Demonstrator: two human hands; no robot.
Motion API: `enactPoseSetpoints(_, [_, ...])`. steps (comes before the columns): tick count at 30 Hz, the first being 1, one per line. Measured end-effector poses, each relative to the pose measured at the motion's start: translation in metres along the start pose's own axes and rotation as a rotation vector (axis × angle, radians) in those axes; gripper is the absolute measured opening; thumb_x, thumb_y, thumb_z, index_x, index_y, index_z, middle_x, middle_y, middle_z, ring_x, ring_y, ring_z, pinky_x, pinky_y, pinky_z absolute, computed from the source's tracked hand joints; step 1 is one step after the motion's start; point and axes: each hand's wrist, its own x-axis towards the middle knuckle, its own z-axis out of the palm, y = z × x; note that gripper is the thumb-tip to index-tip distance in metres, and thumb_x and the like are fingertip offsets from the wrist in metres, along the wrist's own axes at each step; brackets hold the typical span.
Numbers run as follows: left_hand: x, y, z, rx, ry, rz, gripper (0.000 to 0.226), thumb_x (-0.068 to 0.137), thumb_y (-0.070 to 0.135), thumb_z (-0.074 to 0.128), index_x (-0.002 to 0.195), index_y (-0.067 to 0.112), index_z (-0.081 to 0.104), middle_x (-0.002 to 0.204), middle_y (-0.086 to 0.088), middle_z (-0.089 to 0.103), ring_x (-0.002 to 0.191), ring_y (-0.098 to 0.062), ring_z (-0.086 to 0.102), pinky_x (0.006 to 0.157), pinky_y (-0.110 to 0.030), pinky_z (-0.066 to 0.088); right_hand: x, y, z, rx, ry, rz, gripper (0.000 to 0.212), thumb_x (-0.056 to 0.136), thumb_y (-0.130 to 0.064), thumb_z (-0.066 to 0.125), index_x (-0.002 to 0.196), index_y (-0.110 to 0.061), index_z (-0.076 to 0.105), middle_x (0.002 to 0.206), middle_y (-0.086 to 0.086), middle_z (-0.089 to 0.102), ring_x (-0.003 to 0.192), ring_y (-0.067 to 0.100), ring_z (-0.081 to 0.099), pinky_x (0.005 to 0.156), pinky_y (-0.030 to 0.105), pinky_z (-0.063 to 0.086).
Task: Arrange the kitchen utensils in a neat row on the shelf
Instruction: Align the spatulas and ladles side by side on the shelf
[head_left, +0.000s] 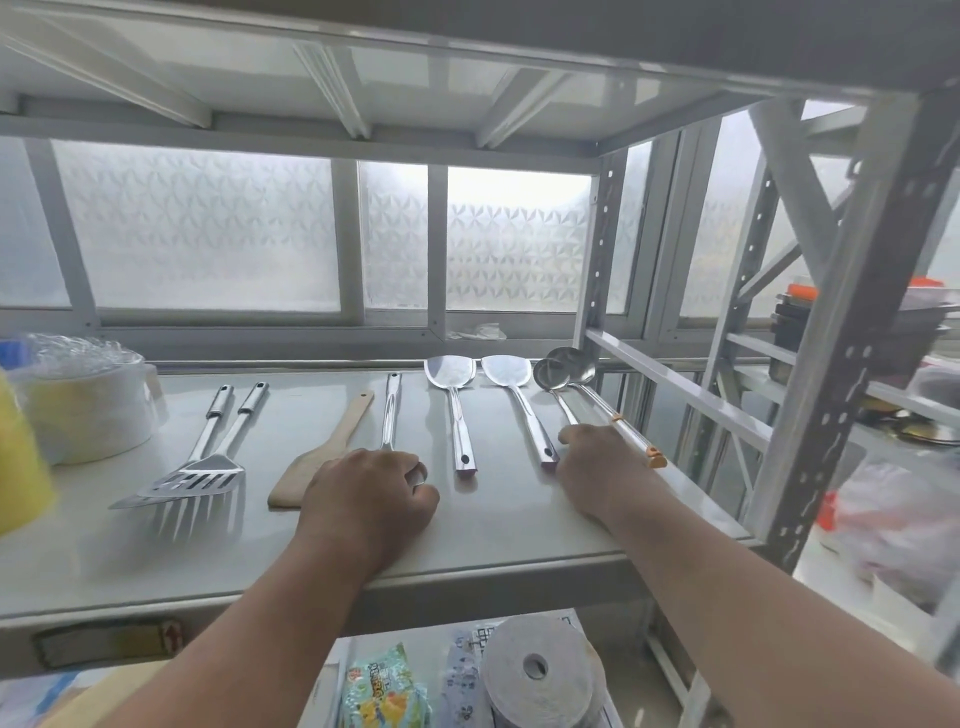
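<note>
Shelf (493, 530): steel utensils lie in a row, handles near or far.
Left hand (369, 499): fingers curled round the near end of a steel utensil (390, 410).
Right hand (597, 467): fingers curled over a small ladle's handle (563, 402); grip cannot be confirmed.
Far left: bowl stack (88, 410).

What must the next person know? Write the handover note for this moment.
Left hand: curled over the head end of a steel utensil, apparently gripping it.
Right hand: fingers on the small ladle handle.
Shelf: slotted turner, fork, wooden spatula, two steel spatulas, large ladle.
Done: most lie roughly parallel.
Left: separate the crossed turner and fork, straighten the wooden spatula, space the ladles.
</note>
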Motion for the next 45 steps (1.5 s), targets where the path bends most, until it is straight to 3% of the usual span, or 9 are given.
enactPoseSetpoints(5, [-0.003,0.001,-0.002,0.013,0.015,-0.003,0.029,0.088,0.040,0.053,0.071,0.017,0.052,0.071,0.001,0.059,0.078,-0.024,0.054,0.069,-0.036,0.034,-0.003,0.005,0.002,-0.017,0.023,-0.005,0.028,0.096,-0.008,0.044,0.116,-0.015,0.063,0.116,0.009,0.062,0.117,0.027,0.055,0.081,0.028,0.036])
enactPoseSetpoints(9, [-0.003,0.002,-0.003,0.015,0.017,-0.006,0.030,0.088,0.039,0.053,0.072,0.015,0.053,0.071,0.000,0.059,0.077,-0.023,0.054,0.068,-0.036,0.034,-0.009,0.007,0.004,0.009,0.063,0.003,0.025,0.093,-0.013,0.051,0.112,-0.018,0.066,0.111,0.010,0.065,0.111,0.028,0.059,0.083,0.030,0.042])
enactPoseSetpoints(15, [-0.005,0.004,-0.006,0.018,0.020,-0.016,0.030,0.090,0.040,0.054,0.072,0.016,0.052,0.071,0.003,0.058,0.078,-0.023,0.054,0.069,-0.035,0.033,-0.018,0.008,-0.001,0.049,0.261,-0.047,0.030,0.080,-0.003,0.051,0.103,-0.009,0.070,0.099,0.012,0.067,0.102,0.032,0.059,0.083,0.035,0.048])
enactPoseSetpoints(19, [-0.007,0.005,-0.007,0.019,0.028,-0.016,0.030,0.090,0.040,0.054,0.072,0.016,0.053,0.070,0.002,0.058,0.078,-0.022,0.055,0.065,-0.035,0.032,-0.020,0.007,-0.001,0.015,0.177,0.005,0.017,0.079,-0.005,0.051,0.088,-0.011,0.064,0.090,0.012,0.064,0.098,0.032,0.060,0.073,0.031,0.044])
enactPoseSetpoints(21, [-0.008,0.004,-0.008,0.010,0.035,-0.020,0.030,0.089,0.040,0.054,0.072,0.015,0.053,0.070,0.001,0.059,0.076,-0.022,0.056,0.061,-0.033,0.031,-0.021,0.005,-0.003,0.017,0.145,0.045,0.019,0.081,-0.004,0.050,0.090,-0.011,0.066,0.092,0.013,0.065,0.097,0.032,0.062,0.070,0.029,0.044])
enactPoseSetpoints(27, [-0.008,0.005,-0.008,0.004,0.040,-0.022,0.030,0.087,0.039,0.054,0.072,0.013,0.051,0.067,0.000,0.058,0.072,-0.021,0.055,0.057,-0.031,0.029,-0.022,0.004,0.000,-0.042,0.227,0.031,0.021,0.088,-0.011,0.054,0.102,-0.003,0.068,0.105,0.011,0.059,0.106,0.029,0.059,0.085,0.030,0.046])
enactPoseSetpoints(38, [-0.007,0.003,-0.006,0.002,0.035,-0.022,0.030,0.087,0.039,0.053,0.072,0.014,0.052,0.069,0.001,0.060,0.074,-0.021,0.057,0.059,-0.031,0.030,-0.020,0.006,0.005,-0.068,0.244,0.053,0.021,0.086,-0.015,0.055,0.100,-0.005,0.068,0.103,0.010,0.063,0.103,0.029,0.062,0.084,0.032,0.048])
enactPoseSetpoints(45, [-0.006,0.001,-0.003,0.002,0.037,-0.017,0.030,0.086,0.041,0.052,0.071,0.014,0.052,0.069,0.000,0.060,0.074,-0.023,0.058,0.061,-0.033,0.031,-0.012,0.010,0.010,-0.062,0.188,0.067,0.020,0.085,-0.009,0.053,0.096,-0.008,0.069,0.098,0.013,0.067,0.096,0.029,0.064,0.070,0.027,0.041])
